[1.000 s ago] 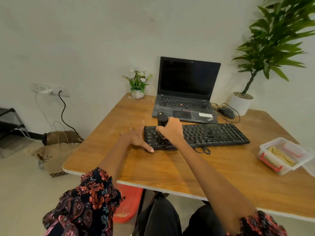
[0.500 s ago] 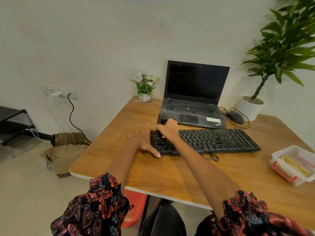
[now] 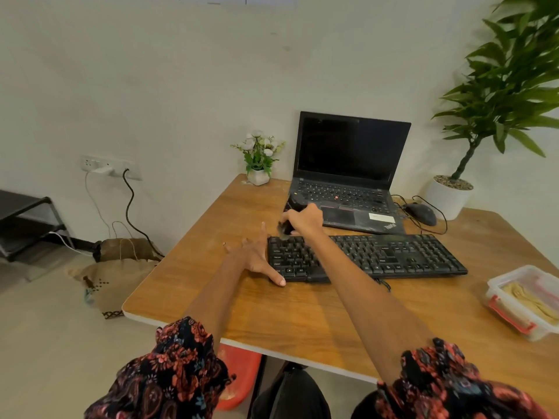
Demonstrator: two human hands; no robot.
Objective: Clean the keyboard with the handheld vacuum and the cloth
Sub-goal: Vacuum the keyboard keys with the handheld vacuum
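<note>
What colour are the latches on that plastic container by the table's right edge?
Red, on the clear plastic container; the head view shows the near latch best.

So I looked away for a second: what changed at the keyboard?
The right hand drew the handheld vacuum back from the keys to the keyboard's far left edge. The left hand stayed spread at its left end; nothing was let go.

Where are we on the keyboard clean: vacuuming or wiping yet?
Vacuuming. The right hand holds the handheld vacuum with its brush end at the top left corner of the keyboard, while the left hand braces the keyboard's left end on the table. How much is already vacuumed can't be told. Wiping is left; no cloth is in either hand.
</note>
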